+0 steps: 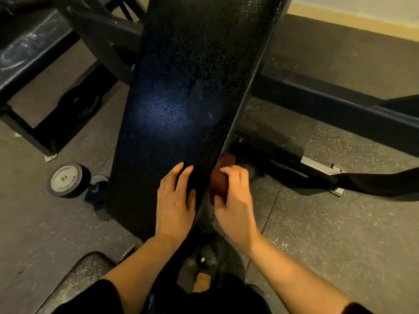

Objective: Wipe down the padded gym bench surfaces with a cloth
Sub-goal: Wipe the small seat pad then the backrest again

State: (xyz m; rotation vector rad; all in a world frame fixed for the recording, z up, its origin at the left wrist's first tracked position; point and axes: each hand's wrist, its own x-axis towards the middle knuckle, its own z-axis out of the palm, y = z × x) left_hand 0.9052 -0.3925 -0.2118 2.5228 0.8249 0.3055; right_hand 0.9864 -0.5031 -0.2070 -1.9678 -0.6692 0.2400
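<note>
A long black padded bench (181, 91) runs from the near centre up and away, its textured top shiny in the light. My left hand (175, 203) rests flat on the near end of the pad, fingers straight and spread. My right hand (235, 200) grips a reddish-brown cloth (221, 177) and holds it against the bench's right side edge. Most of the cloth is hidden by my fingers and the pad's edge.
A round dumbbell head marked 15 (65, 179) lies on the rubber floor left of the bench. Dark steel frame bars (328, 103) cross the floor at right and at upper left. My foot in a dark shoe (209, 254) stands under the near end.
</note>
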